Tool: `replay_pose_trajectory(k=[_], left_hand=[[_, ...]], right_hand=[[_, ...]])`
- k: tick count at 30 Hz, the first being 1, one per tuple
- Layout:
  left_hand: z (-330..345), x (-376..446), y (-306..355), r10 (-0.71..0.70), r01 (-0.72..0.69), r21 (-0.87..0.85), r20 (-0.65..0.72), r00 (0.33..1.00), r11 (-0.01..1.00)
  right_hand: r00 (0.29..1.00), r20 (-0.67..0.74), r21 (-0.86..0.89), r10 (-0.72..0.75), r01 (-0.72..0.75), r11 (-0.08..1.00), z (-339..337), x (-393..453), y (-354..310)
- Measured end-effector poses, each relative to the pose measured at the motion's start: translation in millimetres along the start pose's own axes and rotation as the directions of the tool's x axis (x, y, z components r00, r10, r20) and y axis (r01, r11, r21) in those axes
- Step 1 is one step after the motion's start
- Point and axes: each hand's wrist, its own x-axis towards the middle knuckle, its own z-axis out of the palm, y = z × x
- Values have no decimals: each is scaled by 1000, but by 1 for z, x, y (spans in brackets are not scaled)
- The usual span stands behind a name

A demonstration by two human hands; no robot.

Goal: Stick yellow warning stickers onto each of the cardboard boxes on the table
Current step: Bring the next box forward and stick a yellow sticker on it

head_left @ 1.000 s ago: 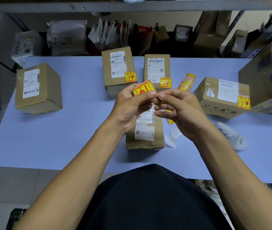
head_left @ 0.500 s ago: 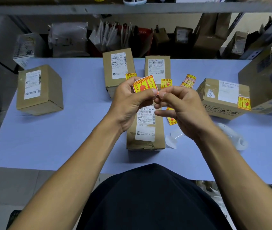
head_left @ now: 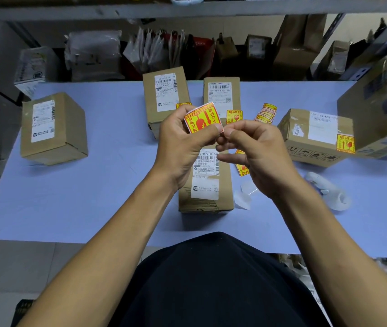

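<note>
Hands are meeting in the middle of the frame, above a box (head_left: 205,182). The left hand (head_left: 183,142) is pinching a yellow sticker (head_left: 203,118) by thumb and fingers. The right hand (head_left: 256,152) is pinching the sticker's lower right corner. More stickers (head_left: 265,114) are lying on the table (head_left: 93,185), right of center.

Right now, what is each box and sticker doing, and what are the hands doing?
left hand: holds the sticker.
right hand: pinches the sticker's corner.
sticker: off the table, between both hands.
near box: lies flat, no yellow sticker visible.
left box: no yellow sticker visible.
two far boxes: stickered.
right box: stickered.
spare stickers: loose on the table.
</note>
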Motion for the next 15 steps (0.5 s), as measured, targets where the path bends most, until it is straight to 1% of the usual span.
replay_pose_trajectory(k=[5,12,15], left_hand=[[-1,0,1,22,-22,36,2,1000,999],[-2,-2,2,74,-70,111,-28,997,991],[-1,-1,3,75,-72,106,-30,997,992]], right_hand=[[1000,-11,-20,-7,7,1000,2,0,0],[1000,-20,-8,-14,14,1000,2,-1,-1],[1000,-23,-11,-17,17,1000,4,0,-1]])
